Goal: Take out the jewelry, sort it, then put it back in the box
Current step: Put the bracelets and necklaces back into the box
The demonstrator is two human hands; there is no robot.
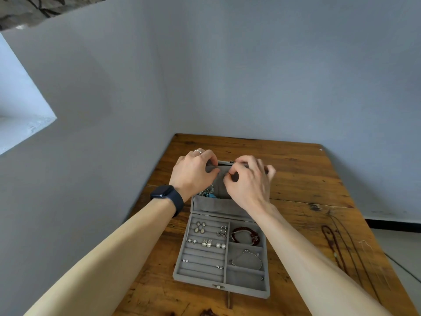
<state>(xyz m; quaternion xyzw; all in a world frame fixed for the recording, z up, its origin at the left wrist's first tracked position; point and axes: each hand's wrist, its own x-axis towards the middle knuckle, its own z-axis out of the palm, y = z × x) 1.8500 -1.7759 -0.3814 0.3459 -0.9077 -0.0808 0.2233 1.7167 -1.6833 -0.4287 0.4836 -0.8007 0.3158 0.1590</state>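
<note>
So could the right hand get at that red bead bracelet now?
Probably yes: the red bead bracelet lies uncovered in its open compartment, near the right hand, which must first let go at the lid.

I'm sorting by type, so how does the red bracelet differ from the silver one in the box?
The red bracelet is chunky dark beads; the silver bracelet is a thin metal band. The red bracelet fills the far right compartment; the silver bracelet lies one nearer. Both lie flat.
</note>
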